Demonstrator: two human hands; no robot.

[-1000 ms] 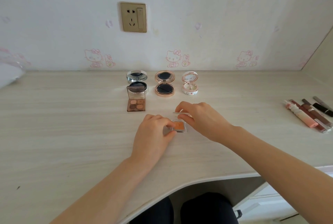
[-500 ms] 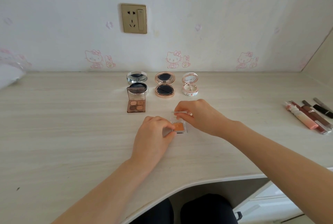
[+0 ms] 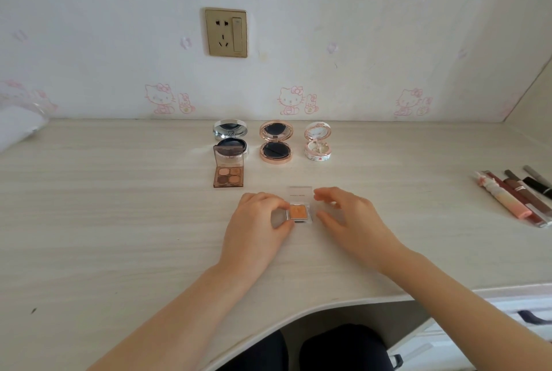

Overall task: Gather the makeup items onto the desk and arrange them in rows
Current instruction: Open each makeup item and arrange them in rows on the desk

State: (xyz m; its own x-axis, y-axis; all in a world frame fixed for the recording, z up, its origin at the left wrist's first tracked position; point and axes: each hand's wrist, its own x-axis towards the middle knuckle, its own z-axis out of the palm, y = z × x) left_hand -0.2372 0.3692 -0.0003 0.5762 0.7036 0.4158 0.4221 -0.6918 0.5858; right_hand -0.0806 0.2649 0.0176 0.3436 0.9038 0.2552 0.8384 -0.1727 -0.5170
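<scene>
Pale wood-grain surface (image 3: 119, 221), front edge curved, backed by a white wall (image 3: 358, 27) papered with pink cartoon cats (image 3: 159, 99) and small flowers; gold socket plate (image 3: 226, 32) mounted above centre

Back row, near the wall, left to right, all with lids raised: silver compact (image 3: 230, 139); rose-gold compact (image 3: 276, 143); white floral compact (image 3: 318, 143)

Second row: brown four-pan palette (image 3: 229, 175), open, lying just before the silver compact

Centre front: small clear eyeshadow case (image 3: 299, 211) with one orange pan, flat on the surface, clear lid (image 3: 300, 193) tipped up behind it, to the right of the palette

Left hand (image 3: 257, 230): thumb and forefinger pinch the case's left side

Right hand (image 3: 355, 221): fingers loosely spread just right of the case, holding nothing; contact with the lid cannot be told

Far right: cluster of lip tubes (image 3: 513, 200) lying side by side, well apart from the rows

Left edge: white bundle (image 3: 18, 128), kind unclear

Lower right, under the surface: white drawer (image 3: 507, 320) with a dark handle
</scene>
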